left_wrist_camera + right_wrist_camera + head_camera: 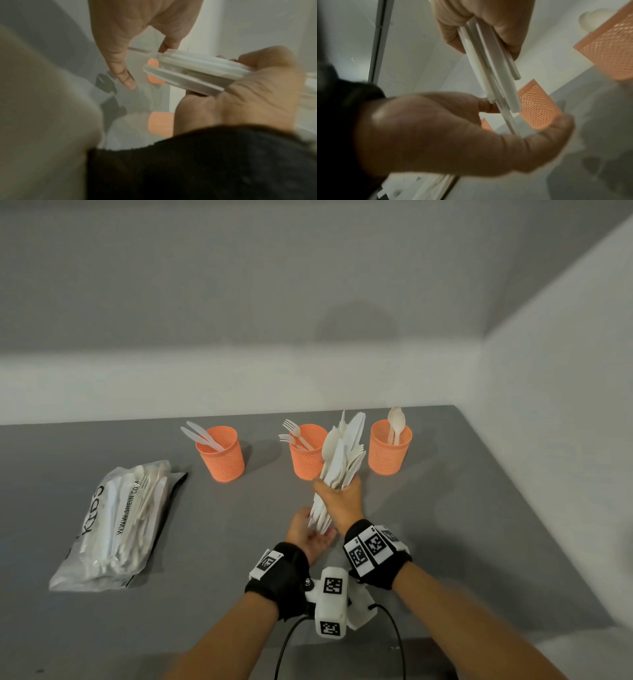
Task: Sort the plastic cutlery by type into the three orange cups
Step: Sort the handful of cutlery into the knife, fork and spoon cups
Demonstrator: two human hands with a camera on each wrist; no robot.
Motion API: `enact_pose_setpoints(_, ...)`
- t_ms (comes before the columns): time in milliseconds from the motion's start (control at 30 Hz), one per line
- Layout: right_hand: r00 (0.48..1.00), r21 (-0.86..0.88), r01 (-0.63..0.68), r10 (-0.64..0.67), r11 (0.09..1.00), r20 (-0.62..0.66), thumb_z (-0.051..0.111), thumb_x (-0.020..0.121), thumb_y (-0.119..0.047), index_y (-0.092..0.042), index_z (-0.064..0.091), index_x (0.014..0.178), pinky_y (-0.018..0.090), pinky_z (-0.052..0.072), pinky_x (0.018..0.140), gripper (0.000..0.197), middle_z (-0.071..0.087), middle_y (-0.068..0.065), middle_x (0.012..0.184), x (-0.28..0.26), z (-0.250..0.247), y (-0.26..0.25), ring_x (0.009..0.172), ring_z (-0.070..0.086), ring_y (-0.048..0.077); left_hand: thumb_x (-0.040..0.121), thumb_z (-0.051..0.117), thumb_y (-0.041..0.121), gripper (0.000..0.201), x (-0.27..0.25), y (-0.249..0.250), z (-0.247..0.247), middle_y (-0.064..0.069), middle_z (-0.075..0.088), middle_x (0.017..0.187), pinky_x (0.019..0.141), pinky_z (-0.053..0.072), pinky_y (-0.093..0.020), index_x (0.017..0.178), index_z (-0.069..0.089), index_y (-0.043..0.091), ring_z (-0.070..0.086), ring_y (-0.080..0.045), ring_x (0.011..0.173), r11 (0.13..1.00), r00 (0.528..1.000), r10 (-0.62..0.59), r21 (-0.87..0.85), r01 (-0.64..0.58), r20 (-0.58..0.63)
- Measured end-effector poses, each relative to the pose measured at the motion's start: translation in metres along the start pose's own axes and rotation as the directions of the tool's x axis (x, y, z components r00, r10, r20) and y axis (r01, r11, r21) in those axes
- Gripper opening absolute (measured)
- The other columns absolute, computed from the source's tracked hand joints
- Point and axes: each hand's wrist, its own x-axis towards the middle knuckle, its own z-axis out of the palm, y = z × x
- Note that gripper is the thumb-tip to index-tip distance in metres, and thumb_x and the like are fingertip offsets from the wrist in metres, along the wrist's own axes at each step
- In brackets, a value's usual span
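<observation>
Three orange mesh cups stand in a row at the back of the table: the left cup (221, 455) holds knives, the middle cup (307, 453) forks, the right cup (388, 448) spoons. My right hand (342, 501) grips a mixed bundle of white plastic cutlery (342, 460) around its middle, upright in front of the middle cup. My left hand (308, 534) lies palm up under the handle ends, fingers loosely spread and touching them. In the right wrist view the bundle (491, 67) hangs from my right hand (479, 17) toward my left hand (453, 128).
A clear plastic bag (116, 525) with more white cutlery lies on the left of the grey table (479, 508). White walls close off the back and right side. Black cables hang by the front edge below my wrists.
</observation>
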Motion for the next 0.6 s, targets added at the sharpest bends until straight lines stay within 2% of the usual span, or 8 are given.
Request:
enact_pose_setpoints(67,1.000,0.004,-0.002,0.002,1.000,-0.003,0.063,0.077,0.006,-0.015,0.054,0.089,0.009,0.049,0.058,0.027,0.060,-0.005,0.076,-0.003,-0.001,0.002,0.069,0.060,0.005,0.094,0.032,0.011,0.028,0.000,-0.001,0.002,-0.009,0.054,0.076,0.057,0.052,-0.027,0.080,0.055,0.004,0.053,-0.017,0.069,0.999,0.999,0.032,0.018,-0.032,0.036)
enact_pose_setpoints(200,0.999,0.024,-0.012,0.013,1.000,-0.041,0.069,0.076,0.002,-0.011,0.053,0.104,0.009,0.048,0.062,0.035,0.063,-0.003,0.088,-0.006,-0.004,0.007,0.078,0.062,0.008,0.096,0.030,0.020,0.033,-0.003,-0.004,0.010,-0.008,0.063,0.092,0.080,0.047,-0.030,0.097,0.061,0.009,0.058,-0.018,0.087,1.000,0.993,-0.021,0.020,0.018,0.120)
enact_pose_setpoints(267,0.998,0.027,-0.018,0.019,0.999,-0.067,0.068,0.076,0.002,-0.013,0.054,0.097,0.009,0.048,0.060,0.030,0.063,-0.001,0.086,-0.006,-0.005,0.007,0.075,0.061,0.007,0.096,0.031,0.024,0.032,-0.003,-0.006,0.009,-0.007,0.064,0.083,0.070,0.051,-0.029,0.093,0.060,0.010,0.061,-0.016,0.077,0.997,0.991,-0.062,0.051,0.056,0.120)
enact_pose_setpoints(333,0.996,0.039,-0.006,0.010,0.999,-0.084,0.067,0.077,0.003,-0.013,0.055,0.095,0.009,0.049,0.058,0.026,0.063,-0.003,0.082,-0.007,-0.006,0.006,0.075,0.062,0.011,0.095,0.031,0.026,0.033,-0.007,-0.009,0.008,-0.004,0.059,0.054,0.044,0.048,-0.020,0.075,0.054,0.011,0.057,-0.013,0.046,0.988,0.992,-0.105,0.117,0.096,0.073)
enact_pose_setpoints(367,0.996,0.042,-0.002,0.006,0.999,-0.090,0.067,0.077,0.002,-0.012,0.056,0.097,0.009,0.050,0.058,0.027,0.063,-0.003,0.083,-0.007,-0.006,0.006,0.075,0.062,0.011,0.095,0.031,0.026,0.034,-0.008,-0.010,0.006,-0.003,0.056,0.045,0.037,0.043,-0.016,0.071,0.050,0.011,0.053,-0.012,0.038,0.985,0.993,-0.105,0.143,0.097,0.048)
enact_pose_setpoints(433,0.996,0.040,0.006,-0.003,0.999,-0.094,0.067,0.078,0.001,-0.013,0.057,0.097,0.008,0.050,0.059,0.026,0.063,-0.004,0.083,-0.008,-0.006,0.007,0.074,0.062,0.006,0.095,0.032,0.024,0.031,-0.008,-0.012,0.004,-0.005,0.059,0.055,0.039,0.048,-0.019,0.079,0.055,0.009,0.057,-0.014,0.052,0.991,0.996,-0.076,0.115,0.069,0.055)
enact_pose_setpoints(500,0.995,0.020,0.000,0.003,1.000,-0.101,0.067,0.077,0.001,-0.011,0.058,0.099,0.011,0.051,0.061,0.027,0.065,-0.002,0.084,-0.009,-0.005,0.010,0.075,0.063,0.007,0.097,0.032,0.022,0.030,-0.005,-0.010,0.004,-0.007,0.065,0.074,0.052,0.054,-0.026,0.095,0.059,0.009,0.060,-0.016,0.073,0.997,0.994,-0.038,0.067,0.031,0.100)
enact_pose_setpoints(600,0.995,-0.019,-0.045,0.044,0.999,-0.089,0.070,0.075,-0.001,-0.008,0.054,0.102,0.024,0.050,0.070,0.032,0.064,0.001,0.087,-0.011,-0.006,0.014,0.079,0.063,0.015,0.099,0.031,0.027,0.032,-0.010,-0.008,0.010,-0.004,0.072,0.073,0.057,0.056,-0.025,0.101,0.060,0.013,0.068,-0.015,0.069,0.999,0.984,0.001,0.037,-0.008,0.176)
